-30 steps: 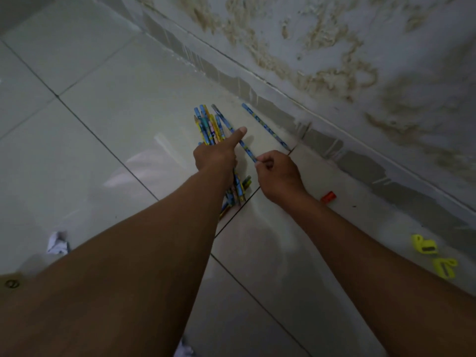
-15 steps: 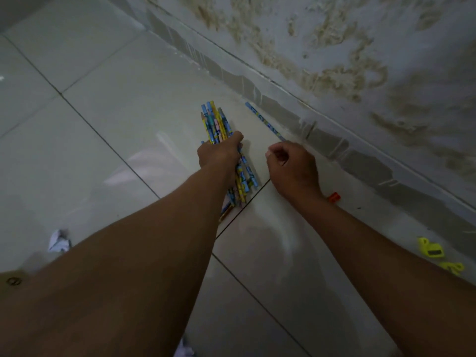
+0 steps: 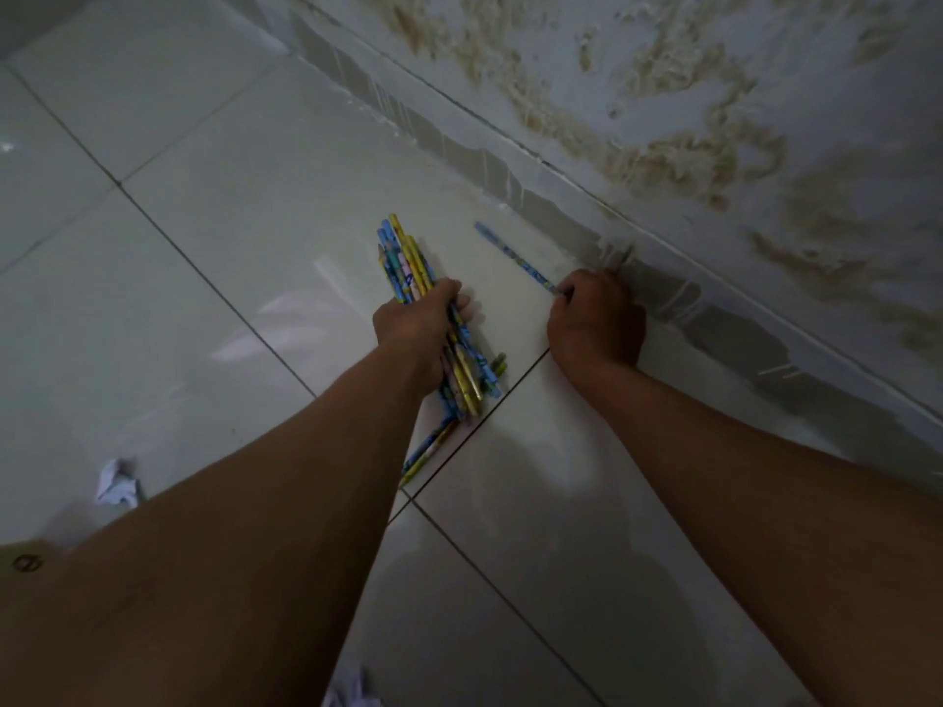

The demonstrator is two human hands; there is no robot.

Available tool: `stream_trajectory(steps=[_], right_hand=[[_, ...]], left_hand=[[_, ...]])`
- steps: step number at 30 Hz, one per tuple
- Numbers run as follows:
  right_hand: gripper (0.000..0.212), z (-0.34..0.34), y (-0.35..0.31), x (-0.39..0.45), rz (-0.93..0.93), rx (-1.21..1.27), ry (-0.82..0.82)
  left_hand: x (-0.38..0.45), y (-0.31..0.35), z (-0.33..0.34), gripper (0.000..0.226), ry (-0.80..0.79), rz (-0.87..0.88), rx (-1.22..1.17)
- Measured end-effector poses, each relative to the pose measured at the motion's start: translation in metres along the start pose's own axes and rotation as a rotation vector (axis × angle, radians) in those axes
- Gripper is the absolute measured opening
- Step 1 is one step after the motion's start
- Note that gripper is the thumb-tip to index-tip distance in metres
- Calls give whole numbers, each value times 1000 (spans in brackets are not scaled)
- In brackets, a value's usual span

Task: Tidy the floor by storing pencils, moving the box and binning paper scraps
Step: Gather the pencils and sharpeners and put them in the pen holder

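Left hand (image 3: 418, 329), frame centre: fingers curled round a bundle of pencils (image 3: 408, 262) on the tiled floor (image 3: 229, 206). Right hand (image 3: 597, 324), just right: pinches a single blue pencil (image 3: 513, 255) by the wall base. Paper scrap (image 3: 117, 484), lower left.

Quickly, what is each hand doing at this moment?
Left hand: closed, holding the bundle of pencils.
Right hand: closed, pinching the single blue pencil.
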State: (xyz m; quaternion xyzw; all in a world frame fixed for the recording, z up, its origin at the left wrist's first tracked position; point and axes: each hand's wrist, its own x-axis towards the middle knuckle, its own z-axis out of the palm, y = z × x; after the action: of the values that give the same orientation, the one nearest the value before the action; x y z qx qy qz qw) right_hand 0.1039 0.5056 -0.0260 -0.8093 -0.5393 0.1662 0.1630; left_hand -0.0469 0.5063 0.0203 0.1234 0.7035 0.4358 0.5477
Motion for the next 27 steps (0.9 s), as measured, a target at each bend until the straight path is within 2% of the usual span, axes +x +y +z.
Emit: stream_trajectory(steps=[4, 8, 13, 18, 24, 27], right_hand=[[16, 0, -1, -12, 42, 24, -20], [9, -6, -8, -28, 61, 205, -48], [10, -12, -24, -57, 36, 477, -59], [8, -16, -30, -81, -42, 514, -140], [9, -14, -31, -101, -91, 516, -212], [8, -9, -33, -108, -170, 509, -199]], left_hand=[[1, -7, 2, 16, -5, -3, -21], [-1, -10, 6, 22, 46, 31, 1], [-11, -8, 4, 45, 67, -5, 21], [-20, -11, -7, 60, 84, -60, 55], [-19, -14, -28, 61, 97, -46, 77], [-17, -13, -44, 48, 112, -40, 85]])
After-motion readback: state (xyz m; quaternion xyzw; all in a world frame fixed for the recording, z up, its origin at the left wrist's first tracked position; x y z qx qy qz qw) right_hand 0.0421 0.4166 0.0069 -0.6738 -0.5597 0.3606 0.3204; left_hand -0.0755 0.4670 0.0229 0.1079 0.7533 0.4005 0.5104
